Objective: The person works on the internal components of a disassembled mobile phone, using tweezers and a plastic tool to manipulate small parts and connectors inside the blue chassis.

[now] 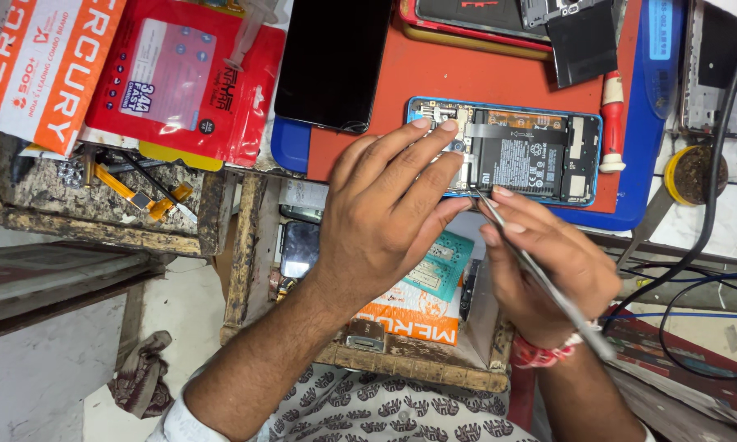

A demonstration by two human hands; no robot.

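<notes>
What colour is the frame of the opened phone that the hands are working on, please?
The opened phone has a bright blue frame, seen best in the head view.

Top left corner: an orange-and-white printed carton (45, 61), tilted. Just right of it, overlapping: a glossy red pouch (184, 78) with a pale pink label panel (170, 69). Further right: a dark, unlit phone screen (333, 61), standing half on the orange mat (458, 78). Lower centre, partly under the wrists: an orange-and-white packet (413, 319) beneath a small teal card (442, 266), possibly a parts sleeve.
</notes>
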